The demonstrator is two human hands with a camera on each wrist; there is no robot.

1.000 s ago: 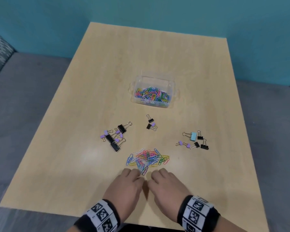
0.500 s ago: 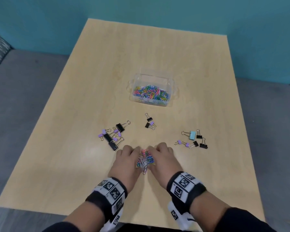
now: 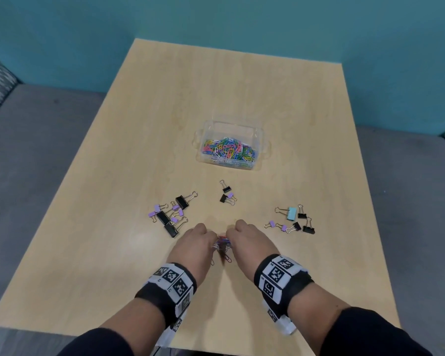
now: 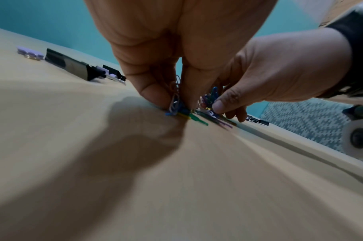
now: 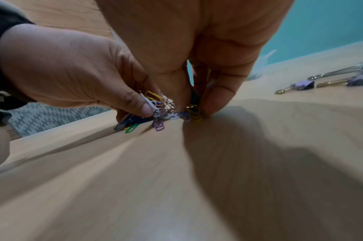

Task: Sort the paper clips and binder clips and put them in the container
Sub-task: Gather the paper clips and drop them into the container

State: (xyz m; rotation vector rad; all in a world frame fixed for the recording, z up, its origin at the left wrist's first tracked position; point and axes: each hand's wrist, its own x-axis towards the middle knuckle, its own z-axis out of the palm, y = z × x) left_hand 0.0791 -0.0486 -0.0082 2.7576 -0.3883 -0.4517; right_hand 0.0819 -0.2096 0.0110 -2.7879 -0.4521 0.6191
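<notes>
The paper clips (image 3: pixel 222 246) sit bunched on the worktop (image 3: pixel 113 265) between the two hands — left hand (image 3: pixel 194 246) and right hand (image 3: pixel 251 242) each curl fingers and thumb round their side of the heap, a shared grip clamped on it. The container (image 3: pixel 263 147) lies straight ahead, well apart, beyond a small knot of binder clips (image 3: pixel 228 195). Neither hand is clearly nearer — the carry likely runs forward over that knot, and loose clips at the near edge may drop.
</notes>
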